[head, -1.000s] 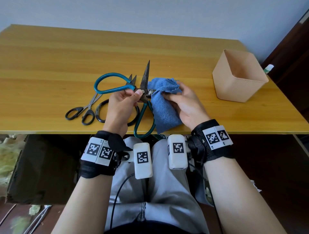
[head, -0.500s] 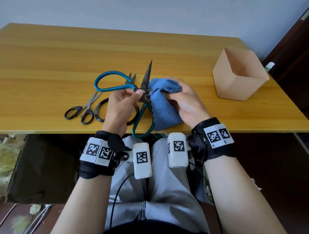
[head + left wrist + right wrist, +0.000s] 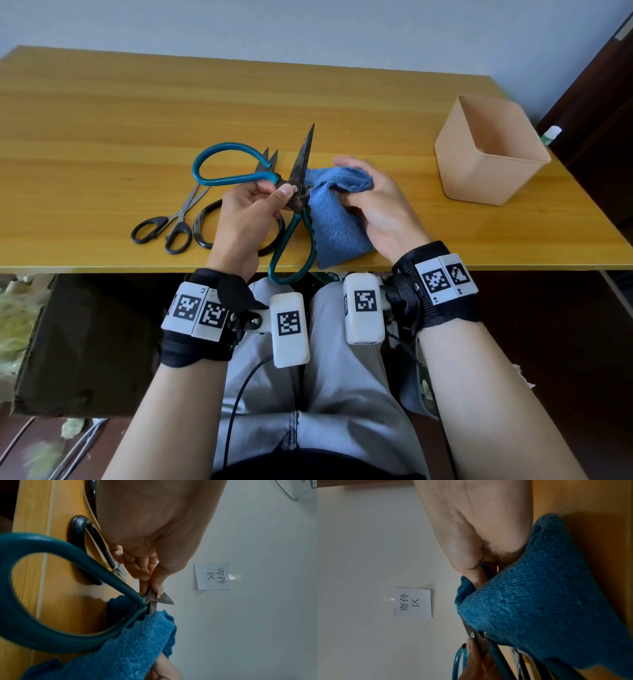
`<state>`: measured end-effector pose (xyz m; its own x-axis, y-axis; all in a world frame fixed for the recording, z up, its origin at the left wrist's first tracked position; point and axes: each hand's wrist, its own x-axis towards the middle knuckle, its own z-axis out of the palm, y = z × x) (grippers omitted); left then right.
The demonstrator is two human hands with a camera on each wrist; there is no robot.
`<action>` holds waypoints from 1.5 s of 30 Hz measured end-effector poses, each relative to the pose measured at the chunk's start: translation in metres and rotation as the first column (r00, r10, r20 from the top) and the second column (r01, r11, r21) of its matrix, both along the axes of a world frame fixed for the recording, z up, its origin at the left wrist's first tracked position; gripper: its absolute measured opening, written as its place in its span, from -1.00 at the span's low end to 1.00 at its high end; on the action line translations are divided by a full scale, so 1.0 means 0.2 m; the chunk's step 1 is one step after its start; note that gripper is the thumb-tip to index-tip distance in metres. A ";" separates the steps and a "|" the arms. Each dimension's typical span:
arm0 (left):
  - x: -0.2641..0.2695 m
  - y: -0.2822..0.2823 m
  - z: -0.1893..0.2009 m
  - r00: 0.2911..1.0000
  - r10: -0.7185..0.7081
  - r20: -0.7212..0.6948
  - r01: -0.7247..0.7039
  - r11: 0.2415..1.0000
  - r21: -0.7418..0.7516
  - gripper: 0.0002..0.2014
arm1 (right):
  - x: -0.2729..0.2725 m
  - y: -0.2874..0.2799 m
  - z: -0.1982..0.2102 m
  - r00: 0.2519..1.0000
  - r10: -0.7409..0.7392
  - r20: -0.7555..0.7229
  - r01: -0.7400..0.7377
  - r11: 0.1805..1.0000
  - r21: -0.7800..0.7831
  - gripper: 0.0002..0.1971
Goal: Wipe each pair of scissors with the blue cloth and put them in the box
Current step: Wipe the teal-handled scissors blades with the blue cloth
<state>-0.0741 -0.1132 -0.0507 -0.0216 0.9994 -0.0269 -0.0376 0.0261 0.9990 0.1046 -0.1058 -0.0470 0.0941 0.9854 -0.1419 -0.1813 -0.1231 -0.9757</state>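
Note:
My left hand [image 3: 270,198] pinches the teal-handled scissors [image 3: 233,176] at the pivot, blades spread wide; one dark blade points up and away. The other blade is wrapped in the blue cloth [image 3: 337,219], which my right hand [image 3: 359,192] grips around it. In the left wrist view my thumb and fingers pinch the teal-handled scissors [image 3: 51,588] by the pivot, above the blue cloth [image 3: 128,649]. The right wrist view shows my fingers folded into the blue cloth [image 3: 539,601]. Two more pairs lie on the table: small black-handled scissors [image 3: 171,222] and black loop-handled shears [image 3: 205,226]. The beige box [image 3: 489,171] stands at the right.
The wooden table [image 3: 102,120] runs wide to the left and back. Its front edge lies just under my wrists. A white paper note [image 3: 212,576] is stuck on the wall behind. A dark cabinet [image 3: 603,120] stands beyond the table's right end.
My right hand has slid the cloth along the wrapped blade, bunching it higher near the pivot. The left hand keeps the scissors in the same place.

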 end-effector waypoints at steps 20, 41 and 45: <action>-0.01 0.00 0.01 0.999 -0.001 0.043 0.002 0.999 -0.036 -0.75 | -0.02 0.01 -0.01 0.986 -0.156 -0.057 0.157 0.988 0.010 -0.58; 0.01 0.03 -0.02 0.980 0.089 0.176 -0.088 0.996 -0.013 -0.71 | 0.02 -0.01 -0.07 0.947 0.092 -0.307 -0.086 0.996 0.030 -0.75; 0.03 0.03 -0.03 0.984 0.083 0.161 -0.080 0.997 -0.024 -0.73 | -0.02 -0.01 -0.04 0.955 0.086 -0.282 -0.082 0.996 0.024 -0.63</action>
